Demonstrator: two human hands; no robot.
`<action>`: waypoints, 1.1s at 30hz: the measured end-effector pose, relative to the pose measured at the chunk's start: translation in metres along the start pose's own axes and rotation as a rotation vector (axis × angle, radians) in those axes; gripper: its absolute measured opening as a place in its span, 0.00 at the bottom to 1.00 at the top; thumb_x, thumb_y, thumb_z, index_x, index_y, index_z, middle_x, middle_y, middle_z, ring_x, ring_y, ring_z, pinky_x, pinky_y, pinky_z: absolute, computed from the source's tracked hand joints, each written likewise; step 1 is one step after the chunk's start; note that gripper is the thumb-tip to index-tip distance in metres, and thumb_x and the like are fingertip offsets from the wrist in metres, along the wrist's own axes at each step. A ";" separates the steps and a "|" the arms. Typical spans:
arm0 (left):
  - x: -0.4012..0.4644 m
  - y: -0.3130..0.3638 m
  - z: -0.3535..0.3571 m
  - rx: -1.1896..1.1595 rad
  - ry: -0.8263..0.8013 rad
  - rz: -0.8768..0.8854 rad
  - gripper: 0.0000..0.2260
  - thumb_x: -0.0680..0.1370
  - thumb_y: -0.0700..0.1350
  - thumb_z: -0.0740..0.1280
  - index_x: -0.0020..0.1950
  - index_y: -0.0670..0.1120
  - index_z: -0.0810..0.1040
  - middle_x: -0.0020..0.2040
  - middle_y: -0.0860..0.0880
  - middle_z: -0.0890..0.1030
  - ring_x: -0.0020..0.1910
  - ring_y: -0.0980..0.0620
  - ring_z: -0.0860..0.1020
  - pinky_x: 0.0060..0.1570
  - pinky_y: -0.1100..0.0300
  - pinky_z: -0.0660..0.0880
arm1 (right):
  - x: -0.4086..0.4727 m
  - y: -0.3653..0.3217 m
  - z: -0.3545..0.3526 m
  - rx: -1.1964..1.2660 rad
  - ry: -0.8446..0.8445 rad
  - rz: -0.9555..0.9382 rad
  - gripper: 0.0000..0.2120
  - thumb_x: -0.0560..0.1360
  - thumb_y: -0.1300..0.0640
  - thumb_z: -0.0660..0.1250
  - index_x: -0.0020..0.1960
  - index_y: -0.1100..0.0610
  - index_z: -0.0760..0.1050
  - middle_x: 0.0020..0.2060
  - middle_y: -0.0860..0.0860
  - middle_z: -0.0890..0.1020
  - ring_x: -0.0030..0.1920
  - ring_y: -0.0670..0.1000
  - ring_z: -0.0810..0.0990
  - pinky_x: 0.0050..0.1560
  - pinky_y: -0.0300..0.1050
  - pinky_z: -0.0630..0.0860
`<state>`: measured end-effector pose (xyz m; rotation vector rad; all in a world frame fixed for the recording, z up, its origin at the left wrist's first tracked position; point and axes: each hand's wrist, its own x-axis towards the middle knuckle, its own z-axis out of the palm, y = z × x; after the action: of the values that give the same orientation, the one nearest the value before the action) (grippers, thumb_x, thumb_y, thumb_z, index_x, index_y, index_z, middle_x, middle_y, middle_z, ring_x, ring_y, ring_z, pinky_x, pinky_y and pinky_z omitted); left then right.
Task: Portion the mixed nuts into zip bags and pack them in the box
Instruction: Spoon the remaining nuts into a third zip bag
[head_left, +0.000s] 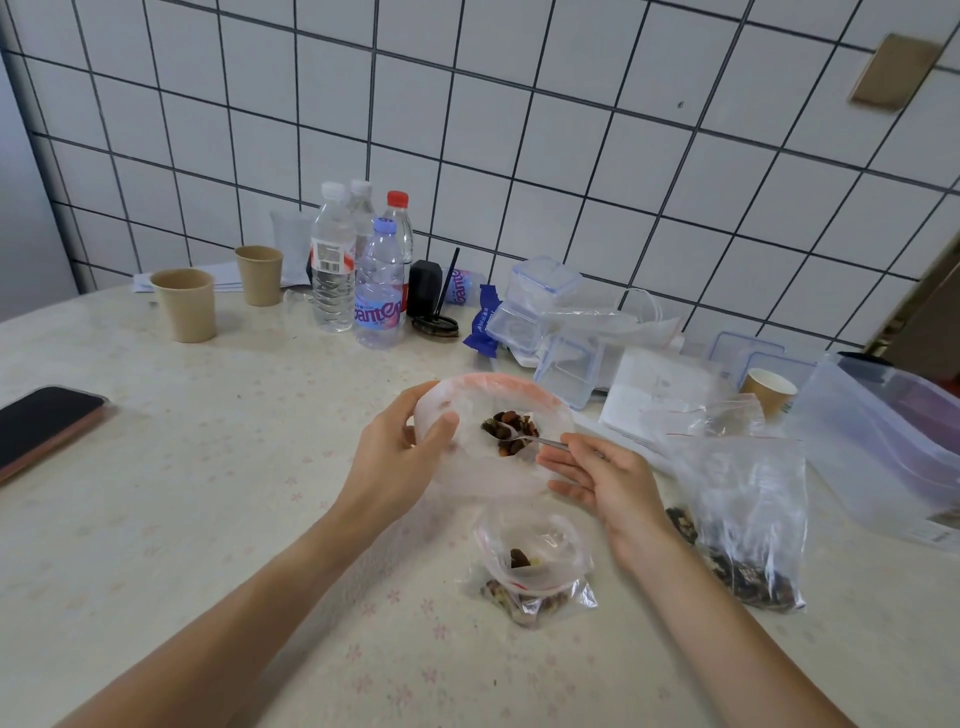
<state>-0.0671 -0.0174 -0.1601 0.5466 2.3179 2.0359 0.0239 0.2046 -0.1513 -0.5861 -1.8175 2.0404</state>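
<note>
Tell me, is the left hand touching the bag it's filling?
Touching. The head view shows the left hand gripping the zip bag's rim, thumb over the edge.

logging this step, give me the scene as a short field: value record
left hand: left hand grips the rim of the held bag, keeping it open
right hand: right hand holds the spoon inside it
spoon load: mixed nuts
table front: small zip bag, open, some nuts inside
right side: larger nut bag
boxes: clear boxes near the wall
</note>
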 end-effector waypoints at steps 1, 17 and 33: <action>0.001 -0.001 -0.001 0.099 0.016 0.029 0.19 0.81 0.57 0.67 0.72 0.58 0.73 0.61 0.61 0.80 0.52 0.60 0.81 0.43 0.71 0.74 | -0.004 -0.003 -0.004 0.000 -0.004 -0.003 0.09 0.83 0.59 0.66 0.59 0.63 0.79 0.48 0.58 0.88 0.51 0.55 0.88 0.43 0.45 0.86; -0.040 0.036 0.014 0.621 -0.170 0.448 0.14 0.83 0.63 0.59 0.45 0.58 0.78 0.41 0.61 0.79 0.37 0.60 0.78 0.37 0.60 0.77 | -0.100 -0.051 -0.072 -0.007 -0.077 -0.025 0.11 0.83 0.61 0.62 0.59 0.68 0.78 0.50 0.66 0.86 0.53 0.65 0.87 0.41 0.47 0.85; -0.037 0.027 0.019 0.215 -0.442 0.082 0.07 0.80 0.51 0.72 0.45 0.51 0.85 0.32 0.48 0.81 0.27 0.51 0.83 0.24 0.63 0.73 | -0.156 -0.050 -0.071 -1.553 -0.260 -1.127 0.09 0.73 0.67 0.76 0.52 0.58 0.84 0.42 0.50 0.85 0.42 0.51 0.86 0.40 0.49 0.82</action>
<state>-0.0212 -0.0060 -0.1447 0.9976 2.2721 1.4977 0.1931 0.1906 -0.0960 0.4271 -2.6242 -0.2067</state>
